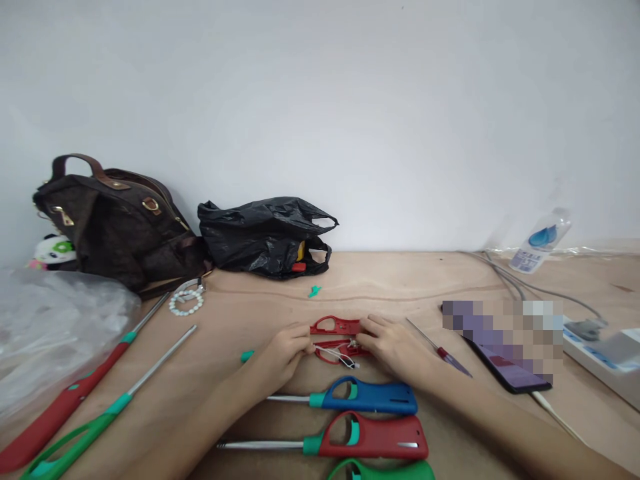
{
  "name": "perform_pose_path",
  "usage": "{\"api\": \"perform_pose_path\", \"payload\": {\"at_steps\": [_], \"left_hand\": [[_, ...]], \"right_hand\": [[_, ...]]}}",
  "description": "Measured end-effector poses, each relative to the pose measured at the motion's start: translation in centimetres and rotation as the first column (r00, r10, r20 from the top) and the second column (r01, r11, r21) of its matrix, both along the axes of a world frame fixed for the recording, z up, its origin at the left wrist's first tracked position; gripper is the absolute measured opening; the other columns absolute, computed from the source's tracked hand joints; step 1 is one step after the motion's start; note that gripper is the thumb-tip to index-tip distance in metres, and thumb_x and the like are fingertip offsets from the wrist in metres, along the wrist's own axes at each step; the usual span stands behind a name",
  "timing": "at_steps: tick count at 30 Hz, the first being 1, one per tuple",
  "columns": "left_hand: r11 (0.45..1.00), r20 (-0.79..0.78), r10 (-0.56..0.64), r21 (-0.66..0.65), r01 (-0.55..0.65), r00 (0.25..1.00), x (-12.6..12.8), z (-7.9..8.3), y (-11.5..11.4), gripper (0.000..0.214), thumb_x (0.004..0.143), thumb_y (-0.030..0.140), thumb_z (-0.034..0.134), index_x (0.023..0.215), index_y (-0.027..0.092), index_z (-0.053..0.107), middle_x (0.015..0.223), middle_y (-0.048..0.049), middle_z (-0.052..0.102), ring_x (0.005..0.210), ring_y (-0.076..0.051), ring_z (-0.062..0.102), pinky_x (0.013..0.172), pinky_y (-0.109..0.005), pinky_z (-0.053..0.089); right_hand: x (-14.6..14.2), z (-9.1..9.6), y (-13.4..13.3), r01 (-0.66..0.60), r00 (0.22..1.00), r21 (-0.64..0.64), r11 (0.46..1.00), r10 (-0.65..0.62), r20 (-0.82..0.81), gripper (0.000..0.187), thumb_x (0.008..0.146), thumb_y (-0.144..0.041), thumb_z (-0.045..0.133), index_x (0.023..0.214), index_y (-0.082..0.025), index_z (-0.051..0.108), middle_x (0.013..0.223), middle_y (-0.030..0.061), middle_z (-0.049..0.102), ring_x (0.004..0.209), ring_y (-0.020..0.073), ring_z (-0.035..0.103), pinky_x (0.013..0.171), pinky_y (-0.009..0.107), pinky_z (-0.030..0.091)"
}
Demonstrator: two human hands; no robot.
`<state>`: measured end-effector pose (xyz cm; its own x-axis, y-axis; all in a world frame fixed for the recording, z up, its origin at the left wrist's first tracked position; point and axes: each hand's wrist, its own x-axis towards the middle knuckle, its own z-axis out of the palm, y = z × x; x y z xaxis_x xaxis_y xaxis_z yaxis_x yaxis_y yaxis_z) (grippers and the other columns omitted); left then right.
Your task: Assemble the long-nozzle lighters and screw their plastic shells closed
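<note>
Two red lighter casing halves lie one behind the other at the middle of the table. The far casing half is between my hands. My left hand has its fingertips closed at its left end. My right hand has its fingers bent over its right end, with the thumb side by the near casing half. White wires and a small black part lie across the near half. Just below are a blue lighter, a red lighter and a partly cut-off green lighter.
A screwdriver and a phone lie right, near a power strip and bottle. A small green part sits before a black plastic bag. Left are a handbag, bracelet and two long lighters.
</note>
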<state>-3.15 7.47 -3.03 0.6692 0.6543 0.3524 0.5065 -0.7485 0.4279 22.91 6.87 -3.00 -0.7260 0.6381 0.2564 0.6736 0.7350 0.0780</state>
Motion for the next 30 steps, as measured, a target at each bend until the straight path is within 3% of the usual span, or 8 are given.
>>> {"api": "perform_pose_path", "payload": {"at_steps": [12, 19, 24, 30], "left_hand": [[0.998, 0.025, 0.032, -0.053, -0.03, 0.999, 0.17, -0.21, 0.16, 0.025, 0.086, 0.009, 0.043, 0.072, 0.018, 0.062, 0.073, -0.0029, 0.061, 0.074, -0.016, 0.057, 0.069, -0.025, 0.044], [0.948, 0.099, 0.167, -0.29, -0.132, 0.981, 0.07, 0.05, 0.15, 0.016, 0.08, 0.01, 0.054, 0.086, 0.017, 0.067, 0.084, -0.003, 0.063, 0.074, -0.015, 0.057, 0.067, -0.023, 0.047], [0.972, 0.031, 0.064, -0.23, -0.055, 0.997, 0.18, 0.59, 0.0, 0.027, 0.086, 0.009, 0.047, 0.096, 0.02, 0.068, 0.093, -0.0035, 0.058, 0.088, -0.016, 0.057, 0.081, -0.028, 0.046], [0.976, -0.052, 0.061, -0.207, -0.07, 0.997, 0.4, 0.4, 0.03, 0.026, 0.085, 0.004, 0.043, 0.094, 0.019, 0.062, 0.096, -0.0036, 0.058, 0.095, -0.018, 0.055, 0.087, -0.028, 0.044]], "right_hand": [[0.36, -0.1, 0.11, 0.0, 1.0, -0.001, 1.0, 0.0, 0.008, 0.012, 0.089, -0.015, 0.057, 0.095, -0.017, 0.067, 0.098, 0.0078, 0.062, 0.089, 0.0199, 0.057, 0.076, 0.031, 0.048], [0.38, -0.26, 0.06, 0.018, 1.0, 0.014, 1.0, -0.018, 0.009, 0.011, 0.09, -0.016, 0.057, 0.095, -0.017, 0.066, 0.097, 0.0075, 0.062, 0.088, 0.0203, 0.057, 0.074, 0.032, 0.048], [0.37, -0.43, 0.12, 0.011, 1.0, 0.017, 1.0, -0.012, 0.008, 0.013, 0.091, -0.015, 0.055, 0.097, -0.016, 0.066, 0.098, 0.008, 0.061, 0.089, 0.0204, 0.057, 0.075, 0.032, 0.048], [0.42, -0.59, 0.26, 0.005, 1.0, 0.034, 0.999, -0.005, 0.002, 0.01, 0.09, -0.017, 0.058, 0.095, -0.017, 0.066, 0.096, 0.0071, 0.061, 0.088, 0.0208, 0.056, 0.074, 0.033, 0.048]]}}
